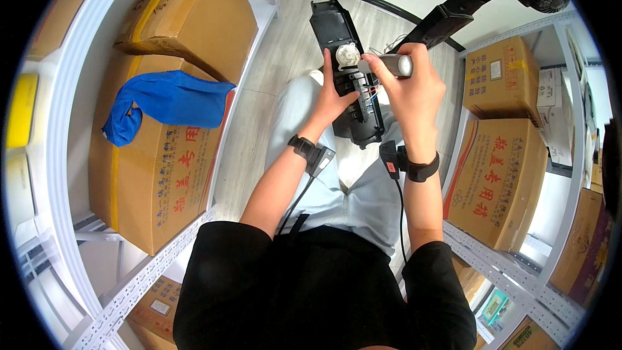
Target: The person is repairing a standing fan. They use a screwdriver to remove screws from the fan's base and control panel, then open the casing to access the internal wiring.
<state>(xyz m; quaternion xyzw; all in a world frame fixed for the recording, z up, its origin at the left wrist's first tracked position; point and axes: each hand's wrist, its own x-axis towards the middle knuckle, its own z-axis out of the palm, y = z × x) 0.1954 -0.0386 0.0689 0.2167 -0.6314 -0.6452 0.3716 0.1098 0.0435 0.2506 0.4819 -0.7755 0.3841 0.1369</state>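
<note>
Black fabric shirt (pixel 317 285) below long black plastic housing (pixel 332 30).
Spread-fingered left hand (pixel 332 100) clasps it; right hand (pixel 416 84) encloses grey cylindrical tool (pixel 396 65). Housing seems stiff, light: hold rims (pixel 316 24).

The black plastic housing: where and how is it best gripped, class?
Probably by the raised side edges at the far end of the black plastic housing, coming from the picture's top: that end juts clear of the left hand and right hand, while wires clutter its middle.
</note>
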